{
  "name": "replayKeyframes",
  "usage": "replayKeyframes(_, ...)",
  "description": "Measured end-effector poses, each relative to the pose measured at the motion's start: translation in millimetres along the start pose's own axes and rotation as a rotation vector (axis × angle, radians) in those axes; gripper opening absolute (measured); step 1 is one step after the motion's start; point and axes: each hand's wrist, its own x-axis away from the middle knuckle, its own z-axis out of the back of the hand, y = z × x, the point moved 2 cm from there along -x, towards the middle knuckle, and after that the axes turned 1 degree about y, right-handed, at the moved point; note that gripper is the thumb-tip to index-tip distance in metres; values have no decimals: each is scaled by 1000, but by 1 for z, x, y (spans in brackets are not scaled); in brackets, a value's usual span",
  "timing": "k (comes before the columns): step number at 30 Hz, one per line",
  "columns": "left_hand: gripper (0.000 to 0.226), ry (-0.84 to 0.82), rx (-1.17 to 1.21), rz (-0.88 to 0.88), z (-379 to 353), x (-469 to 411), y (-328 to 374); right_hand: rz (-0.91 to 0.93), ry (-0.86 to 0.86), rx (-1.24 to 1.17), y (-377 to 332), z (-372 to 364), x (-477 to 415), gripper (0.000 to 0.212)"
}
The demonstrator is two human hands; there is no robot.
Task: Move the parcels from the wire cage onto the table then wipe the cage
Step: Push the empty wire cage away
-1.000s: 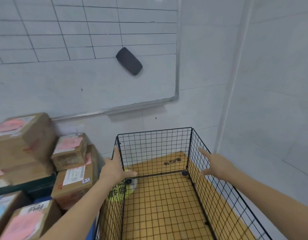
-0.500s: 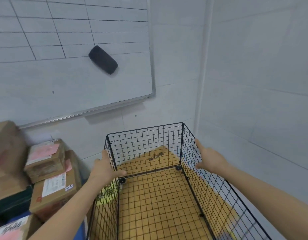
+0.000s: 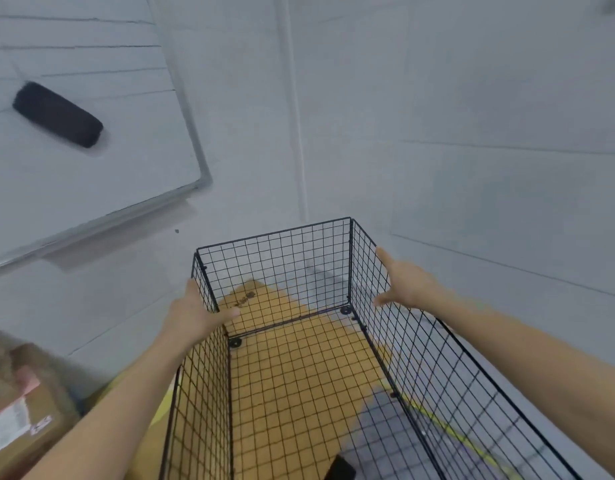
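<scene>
Both hands are at the far end of the wire cage point(image 3: 274, 268), one on each long wall. The left hand point(image 3: 195, 315) grips the left rim with its thumb hooked inside, and the right hand point(image 3: 408, 287) lies spread, fingers straight, against the right rim. The cage's long axis runs straight away from the person. No parcels show inside; one parcel point(image 3: 22, 410) lies off left, so wiping seems due.
</scene>
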Motion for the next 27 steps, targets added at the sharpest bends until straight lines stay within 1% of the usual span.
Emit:
replayKeyframes(7, 115, -100, 13, -160, -50, 12, 98, -201, 76, -23, 100, 26, 52, 106)
replayKeyframes(14, 110, -187, -40, -354, -125, 48, 204, -389, 160, -62, 212, 50, 125, 109)
replayKeyframes(19, 109, -286, -27, -459, -179, 81, 269, -500, 169, -84, 282, 62, 179, 107)
replayKeyframes(23, 110, -319, -19, -489, -205, 101, 296, -555, 220, -69, 315, 68, 205, 107)
replayKeyframes(27, 107, -315, -18, -475, -206, 107, 298, -555, 208, -22, 320, 73, 205, 106)
